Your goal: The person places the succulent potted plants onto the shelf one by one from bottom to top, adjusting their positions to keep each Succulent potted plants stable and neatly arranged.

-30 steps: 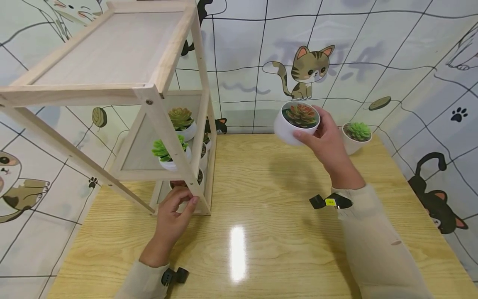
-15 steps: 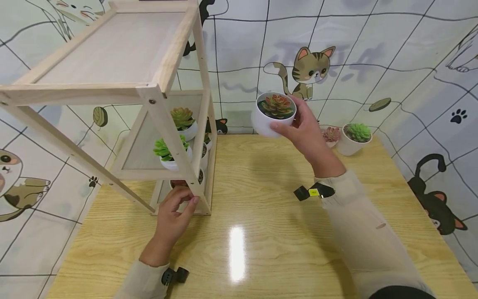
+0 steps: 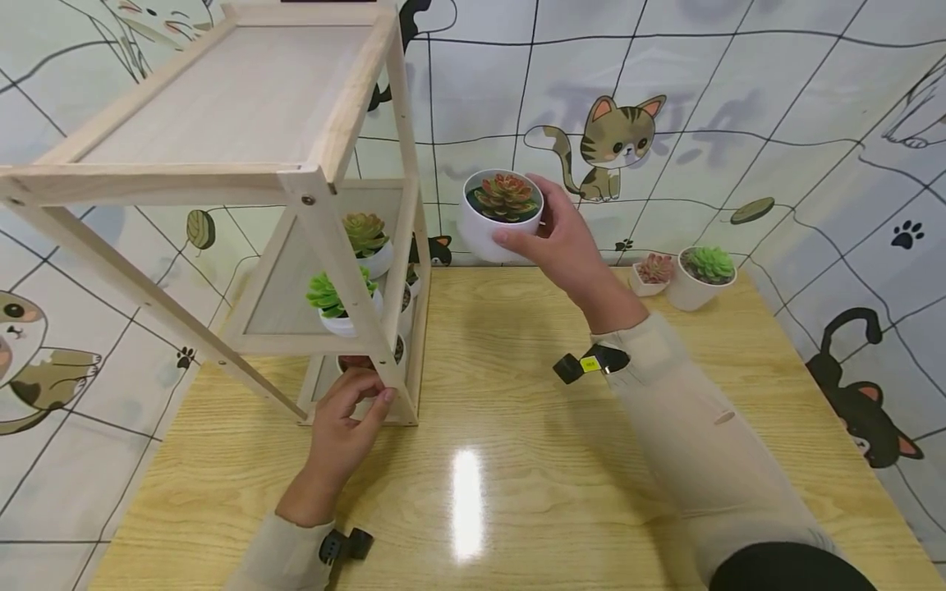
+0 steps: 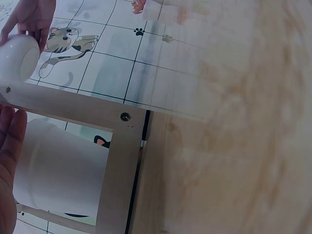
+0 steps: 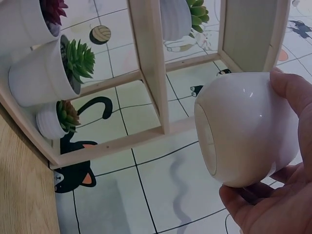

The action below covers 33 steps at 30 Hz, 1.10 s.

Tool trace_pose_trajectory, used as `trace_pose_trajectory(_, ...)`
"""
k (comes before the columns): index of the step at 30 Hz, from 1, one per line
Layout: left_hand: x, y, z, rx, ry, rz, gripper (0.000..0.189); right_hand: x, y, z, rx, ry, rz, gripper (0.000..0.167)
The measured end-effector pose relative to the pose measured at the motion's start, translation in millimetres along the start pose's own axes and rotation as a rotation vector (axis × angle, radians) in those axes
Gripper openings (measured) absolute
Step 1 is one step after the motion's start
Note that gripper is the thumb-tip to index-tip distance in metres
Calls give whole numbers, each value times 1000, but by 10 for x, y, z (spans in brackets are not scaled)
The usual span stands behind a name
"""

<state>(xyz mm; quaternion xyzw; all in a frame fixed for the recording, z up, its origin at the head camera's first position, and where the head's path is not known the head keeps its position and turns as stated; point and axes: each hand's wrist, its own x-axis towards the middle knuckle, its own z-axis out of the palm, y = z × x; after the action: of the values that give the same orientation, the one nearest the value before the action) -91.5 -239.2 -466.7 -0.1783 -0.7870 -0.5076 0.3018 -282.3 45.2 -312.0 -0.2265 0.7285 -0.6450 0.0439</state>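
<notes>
My right hand (image 3: 565,250) holds a round white pot (image 3: 488,238) with a red-and-green succulent (image 3: 506,197). Thumb and fingers grip its side, in the air right of the wooden shelf (image 3: 310,176). In the right wrist view the pot's bare bottom (image 5: 207,139) faces the shelf. My left hand (image 3: 343,435) holds the shelf's front right post low down; part of its fingers is hidden. On the middle tier stand a bright green succulent (image 3: 325,294) and an olive-green one (image 3: 365,234), both in white pots. Several potted succulents, such as a green one (image 5: 80,59), occupy the bottom tier.
At the table's back right corner stand a small pink succulent (image 3: 654,268) and a green succulent (image 3: 708,264) in white pots. The wooden table (image 3: 517,460) meets a cat-patterned wall covering (image 3: 473,107) behind. Posts and rails frame the shelf's openings.
My right hand has carried the red-and-green succulent leftward and slightly up, closer to the shelf, which brings the pink succulent behind into view. My left hand has stayed at the post.
</notes>
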Motion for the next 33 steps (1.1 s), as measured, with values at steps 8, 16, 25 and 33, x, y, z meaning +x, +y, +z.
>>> trace_pose_trajectory(8, -3, -16, -5, -3, -4, -1, 29, 146, 34, 175, -38, -45, 5, 86)
trace_pose_trajectory(16, 4, -13, -9, 2, -12, -10, 29, 257, 9, 378, -33, -82, 7, 85)
trace_pose_trajectory(25, 5, -8, -11, -10, -11, -4, 30, 363, -26, 566, -42, -101, 32, 87)
trace_pose_trajectory(33, 14, -24, -10, -8, -3, 9, 27, 436, -40, 623, -51, -97, 31, 91)
